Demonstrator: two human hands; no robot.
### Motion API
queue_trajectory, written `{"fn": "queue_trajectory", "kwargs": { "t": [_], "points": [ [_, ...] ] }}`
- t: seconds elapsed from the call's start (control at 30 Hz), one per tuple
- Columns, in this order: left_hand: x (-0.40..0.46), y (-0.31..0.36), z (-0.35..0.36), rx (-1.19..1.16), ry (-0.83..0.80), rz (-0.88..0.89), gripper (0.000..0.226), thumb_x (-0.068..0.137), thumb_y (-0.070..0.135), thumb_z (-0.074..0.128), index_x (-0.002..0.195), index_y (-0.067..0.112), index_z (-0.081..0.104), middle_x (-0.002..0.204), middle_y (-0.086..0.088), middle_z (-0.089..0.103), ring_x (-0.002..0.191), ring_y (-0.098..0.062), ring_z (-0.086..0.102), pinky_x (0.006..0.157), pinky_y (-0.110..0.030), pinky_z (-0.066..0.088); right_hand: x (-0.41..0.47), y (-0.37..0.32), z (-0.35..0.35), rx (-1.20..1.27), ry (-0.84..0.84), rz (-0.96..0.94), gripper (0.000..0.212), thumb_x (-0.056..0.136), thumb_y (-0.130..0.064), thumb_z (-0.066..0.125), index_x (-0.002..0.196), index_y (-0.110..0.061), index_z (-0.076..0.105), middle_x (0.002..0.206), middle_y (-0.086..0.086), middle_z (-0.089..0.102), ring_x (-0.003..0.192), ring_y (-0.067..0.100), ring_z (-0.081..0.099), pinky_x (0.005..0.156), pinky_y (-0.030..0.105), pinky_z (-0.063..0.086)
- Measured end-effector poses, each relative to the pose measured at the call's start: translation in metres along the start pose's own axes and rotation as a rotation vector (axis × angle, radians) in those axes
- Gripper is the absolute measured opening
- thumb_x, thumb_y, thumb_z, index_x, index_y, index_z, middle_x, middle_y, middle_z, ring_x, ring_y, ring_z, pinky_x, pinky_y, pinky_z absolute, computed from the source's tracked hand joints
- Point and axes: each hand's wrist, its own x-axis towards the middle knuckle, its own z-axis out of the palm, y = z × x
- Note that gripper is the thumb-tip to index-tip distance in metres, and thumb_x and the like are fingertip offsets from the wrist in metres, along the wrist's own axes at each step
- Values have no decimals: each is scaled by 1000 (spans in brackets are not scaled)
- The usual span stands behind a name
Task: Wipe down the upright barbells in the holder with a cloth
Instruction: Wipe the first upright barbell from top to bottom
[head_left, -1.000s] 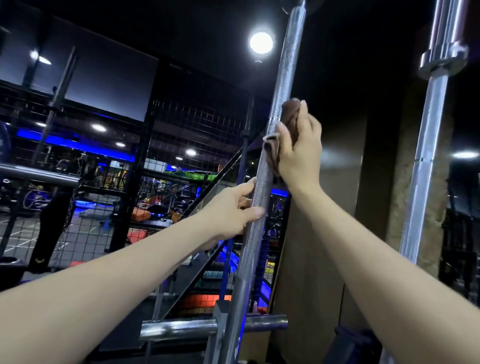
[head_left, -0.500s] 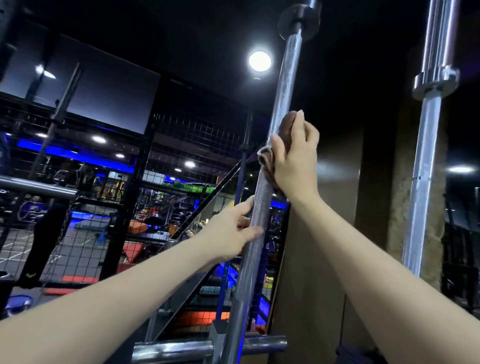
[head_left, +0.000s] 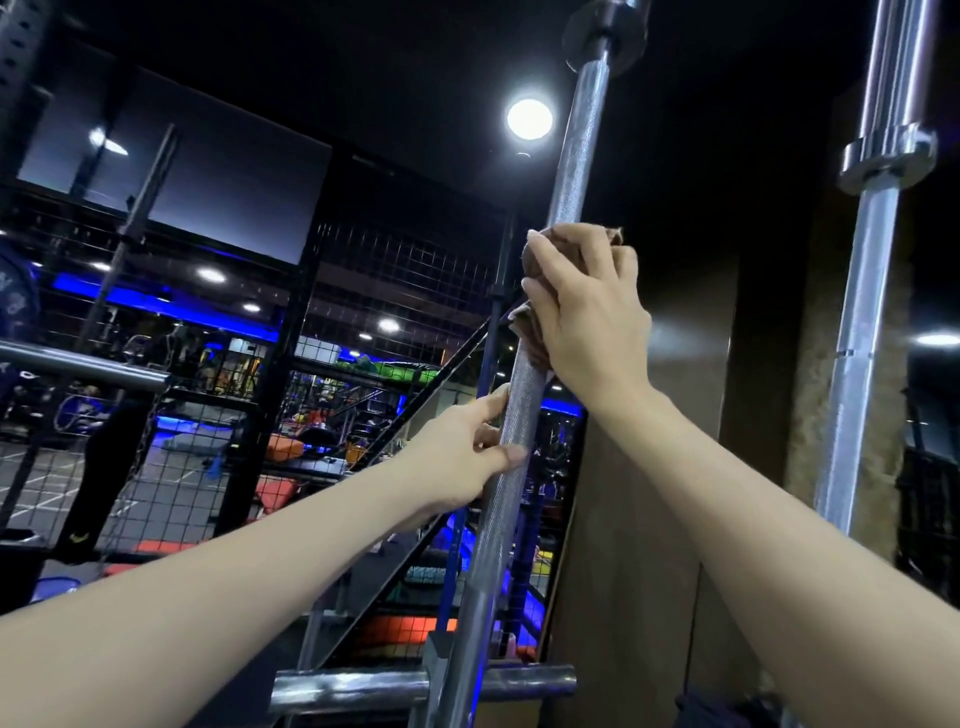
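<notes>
The barbell (head_left: 563, 202) stands upright, tilted slightly, at centre frame. The right hand (head_left: 587, 317) grips the shaft with a brown cloth (head_left: 558, 244) wrapped between palm and steel, fingers curled round both. The left hand (head_left: 467, 447) holds the knurled shaft just below, thumb across the front, fingers behind. A second barbell (head_left: 862, 322) stands upright well to the right, untouched. A horizontal steel bar (head_left: 363, 686) crosses behind the first shaft near the bottom edge
</notes>
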Motion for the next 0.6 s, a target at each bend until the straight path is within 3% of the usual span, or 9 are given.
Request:
{"fn": "queue_trajectory", "kwargs": {
  "t": [0.13,0.23,0.33,0.43,0.5,0.6],
  "points": [
    [2,1,0,-29,16,-7,64,91,19,62,143,40,32,113,-5,60,96,-23,56,92,-37,49,-30,-2,1,-86,-4,-173,31,92,-36,50,116,-24,66,121,-5,58,104,21,38,55,21,31],
    [2,0,2,-32,12,5,48,90,24,64,132,39,47,112,-2,62,103,-24,58,99,-49,46,-52,1,-6,-111,-43,-291,25,91,-32,56,111,-24,69,117,-7,62,99,22,42,45,21,34],
    [2,2,4,-53,25,-9,66,90,22,64,144,38,31,114,2,53,107,-16,53,102,-44,43,-36,6,-13,-132,-54,-357,26,92,-33,52,110,-25,68,114,-7,62,99,23,45,43,24,41],
    [1,5,7,-79,20,-3,64,90,17,63,142,40,33,107,-3,54,94,-16,52,91,-38,47,-28,8,-11,-153,-56,-343,25,94,-33,52,112,-24,67,115,-7,61,99,28,51,44,31,48],
    [0,7,7,-100,16,-11,60,91,15,62,137,43,36,107,-6,54,93,-18,50,86,-39,50,-37,10,-7,-124,-13,-307,25,92,-31,56,112,-25,68,116,-7,62,100,27,49,45,28,47],
    [0,8,5,-141,-6,-15,54,92,11,60,133,40,42,101,-6,54,89,-15,50,73,-29,48,-61,11,-3,-1,52,-226,27,91,-30,56,114,-23,69,117,-3,62,98,26,46,50,27,46]
  ]
}}
